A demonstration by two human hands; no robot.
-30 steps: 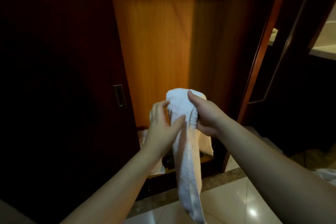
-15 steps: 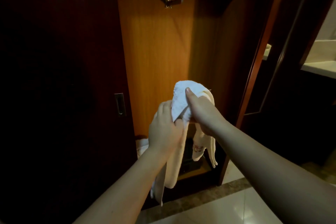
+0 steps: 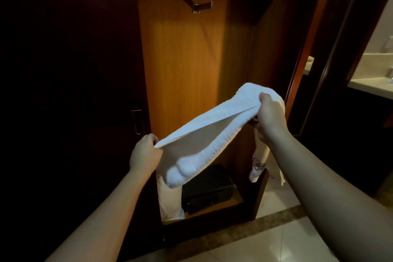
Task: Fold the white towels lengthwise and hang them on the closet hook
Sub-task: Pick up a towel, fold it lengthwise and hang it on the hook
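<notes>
Left hand (image 3: 146,153): low, pinching one end of the towel (image 3: 212,132).
Right hand (image 3: 270,115): higher and to the right, fingers curled round the other end, the rest of the cloth hanging below it.
Towel axis: slanting up from lower left to upper right, stretched between the hands, a fold sagging under the middle.
Hook (image 3: 201,6): on the closet back panel, well above the towel, nearer the right hand.
Next move, likely: raise the span up to the hook.
</notes>
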